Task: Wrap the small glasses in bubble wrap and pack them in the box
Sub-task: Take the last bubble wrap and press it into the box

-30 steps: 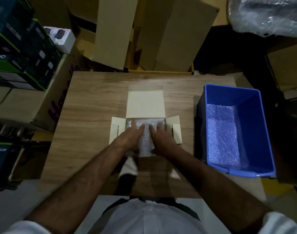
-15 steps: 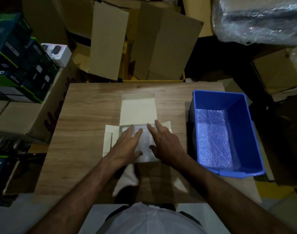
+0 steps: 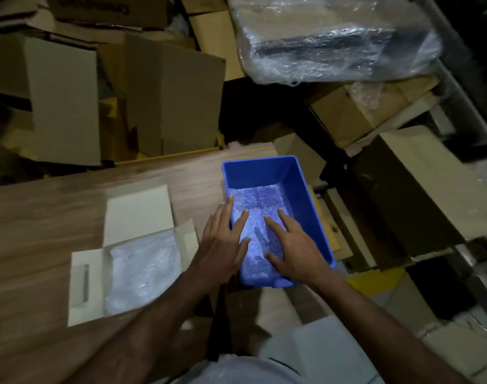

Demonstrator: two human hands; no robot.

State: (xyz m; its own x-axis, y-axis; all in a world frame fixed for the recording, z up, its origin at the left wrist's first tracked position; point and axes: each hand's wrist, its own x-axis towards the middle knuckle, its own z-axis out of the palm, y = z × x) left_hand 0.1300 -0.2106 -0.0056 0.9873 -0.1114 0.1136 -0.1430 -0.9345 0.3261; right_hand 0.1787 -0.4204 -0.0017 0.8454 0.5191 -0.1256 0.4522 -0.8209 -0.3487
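Head view shows two hands, one box, one blue bin and two lots of bubble wrap. Left hand [image 3: 223,239] and right hand [image 3: 295,245] both reach into the bin [image 3: 306,189], fingers spread flat over the wrap [image 3: 260,200] lining its bottom, pinching nothing. Just left of them on the worktop [image 3: 42,212] lies the box [image 3: 137,214], flaps open, a wrapped bundle [image 3: 142,270] inside it; whether that holds glasses I cannot tell.

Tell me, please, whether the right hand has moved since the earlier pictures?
Yes. The right hand left the white box and went rightward to the blue bin, over its bubble wrap.
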